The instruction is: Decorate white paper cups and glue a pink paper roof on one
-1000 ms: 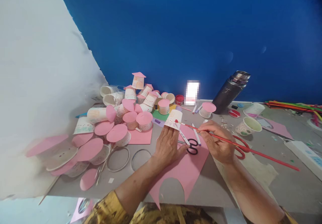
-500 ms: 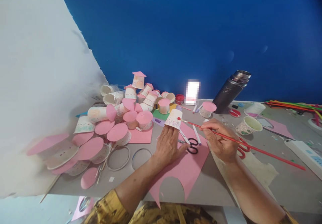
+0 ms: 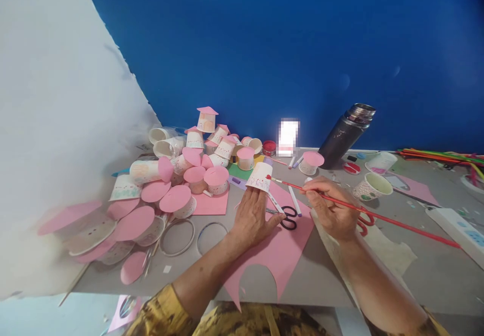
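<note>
My left hand (image 3: 254, 216) has its fingers pushed up inside an upturned white paper cup (image 3: 259, 177), which it holds above the table. My right hand (image 3: 331, 210) pinches a long red paintbrush (image 3: 363, 212); the brush's red tip touches the cup's right side. Beneath both hands lies a pink paper sheet (image 3: 273, 255) with rounded pieces cut out of its near edge. Black-handled scissors (image 3: 286, 217) and white marker pens (image 3: 294, 201) lie on that sheet between my hands.
A heap of paper cups with pink paper lids (image 3: 196, 167) fills the left of the grey table (image 3: 423, 265). A dark steel flask (image 3: 345, 135) stands at the back, with a paint cup (image 3: 372, 186), red scissors (image 3: 366, 221), a red pot (image 3: 269, 147) and coloured pipe cleaners (image 3: 442, 157) to the right.
The brush tip has risen slightly along the cup's side and the cup has lifted a little. Both hands otherwise stay where they were.
</note>
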`<move>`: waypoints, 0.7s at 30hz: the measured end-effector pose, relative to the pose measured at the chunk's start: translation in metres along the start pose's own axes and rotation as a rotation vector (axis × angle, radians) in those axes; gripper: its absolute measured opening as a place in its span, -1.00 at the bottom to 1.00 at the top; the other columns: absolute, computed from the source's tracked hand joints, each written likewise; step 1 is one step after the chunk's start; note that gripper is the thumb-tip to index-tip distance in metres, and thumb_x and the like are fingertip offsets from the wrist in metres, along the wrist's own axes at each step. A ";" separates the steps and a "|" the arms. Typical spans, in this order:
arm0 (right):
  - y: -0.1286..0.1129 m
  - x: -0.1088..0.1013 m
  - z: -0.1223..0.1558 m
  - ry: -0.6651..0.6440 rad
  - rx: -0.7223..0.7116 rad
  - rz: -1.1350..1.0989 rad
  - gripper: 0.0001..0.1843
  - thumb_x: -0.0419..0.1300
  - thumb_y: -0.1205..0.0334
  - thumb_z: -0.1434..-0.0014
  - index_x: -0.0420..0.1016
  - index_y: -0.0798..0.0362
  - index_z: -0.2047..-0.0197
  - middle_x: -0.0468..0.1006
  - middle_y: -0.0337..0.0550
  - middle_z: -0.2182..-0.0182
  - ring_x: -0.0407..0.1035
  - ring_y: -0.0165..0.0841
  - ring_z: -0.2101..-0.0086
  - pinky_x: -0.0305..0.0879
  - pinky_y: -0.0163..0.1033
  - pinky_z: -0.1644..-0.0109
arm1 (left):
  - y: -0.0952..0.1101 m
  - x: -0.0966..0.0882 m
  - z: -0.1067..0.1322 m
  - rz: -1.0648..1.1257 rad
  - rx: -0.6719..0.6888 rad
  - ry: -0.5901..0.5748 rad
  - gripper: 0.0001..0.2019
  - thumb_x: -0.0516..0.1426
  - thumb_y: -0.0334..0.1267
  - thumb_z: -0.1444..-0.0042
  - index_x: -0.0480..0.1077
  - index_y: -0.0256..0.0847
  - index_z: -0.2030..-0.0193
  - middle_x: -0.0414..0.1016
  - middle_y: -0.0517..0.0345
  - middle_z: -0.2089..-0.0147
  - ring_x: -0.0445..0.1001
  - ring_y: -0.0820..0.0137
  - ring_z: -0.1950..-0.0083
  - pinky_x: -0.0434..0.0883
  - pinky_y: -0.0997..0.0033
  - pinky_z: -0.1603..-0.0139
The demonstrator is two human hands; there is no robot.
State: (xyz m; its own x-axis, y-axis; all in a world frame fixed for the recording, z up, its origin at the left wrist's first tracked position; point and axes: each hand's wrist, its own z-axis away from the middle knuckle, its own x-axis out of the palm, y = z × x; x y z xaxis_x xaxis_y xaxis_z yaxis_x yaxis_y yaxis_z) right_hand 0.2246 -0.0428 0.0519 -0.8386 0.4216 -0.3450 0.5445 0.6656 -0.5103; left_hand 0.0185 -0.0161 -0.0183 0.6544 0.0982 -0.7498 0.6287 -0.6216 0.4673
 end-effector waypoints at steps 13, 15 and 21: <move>0.001 0.002 -0.002 -0.065 0.001 -0.017 -0.89 0.21 0.32 -0.34 0.57 -0.02 0.20 0.61 -0.21 0.37 0.48 -0.32 0.37 0.38 -0.19 0.27 | 0.003 -0.006 -0.001 0.118 -0.014 -0.006 -0.33 0.19 0.06 -0.30 0.14 -0.21 -0.41 0.27 -0.36 -0.43 0.22 -0.10 -0.50 0.28 -0.17 -0.41; 0.001 0.001 -0.001 -0.033 0.017 -0.016 -0.89 0.21 0.30 -0.34 0.57 -0.02 0.21 0.62 -0.21 0.38 0.50 -0.30 0.38 0.39 -0.18 0.27 | 0.004 -0.007 -0.001 0.120 -0.021 -0.011 -0.33 0.18 0.09 -0.31 0.13 -0.21 -0.41 0.27 -0.37 -0.43 0.21 -0.10 -0.50 0.28 -0.18 -0.41; 0.001 -0.002 0.001 0.007 0.060 0.013 -0.87 0.21 0.25 -0.35 0.59 -0.05 0.22 0.66 -0.16 0.35 0.55 -0.25 0.34 0.43 -0.14 0.25 | 0.005 -0.010 -0.002 0.171 -0.024 -0.020 -0.34 0.12 0.15 -0.33 0.11 -0.16 -0.42 0.27 -0.34 -0.42 0.22 -0.06 -0.50 0.28 -0.18 -0.40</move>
State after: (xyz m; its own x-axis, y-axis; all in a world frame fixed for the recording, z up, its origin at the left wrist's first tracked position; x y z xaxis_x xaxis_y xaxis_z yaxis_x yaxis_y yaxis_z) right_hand 0.2267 -0.0433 0.0512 -0.8312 0.4349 -0.3464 0.5555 0.6216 -0.5523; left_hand 0.0160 -0.0180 -0.0077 0.7443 -0.0232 -0.6674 0.5187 -0.6094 0.5996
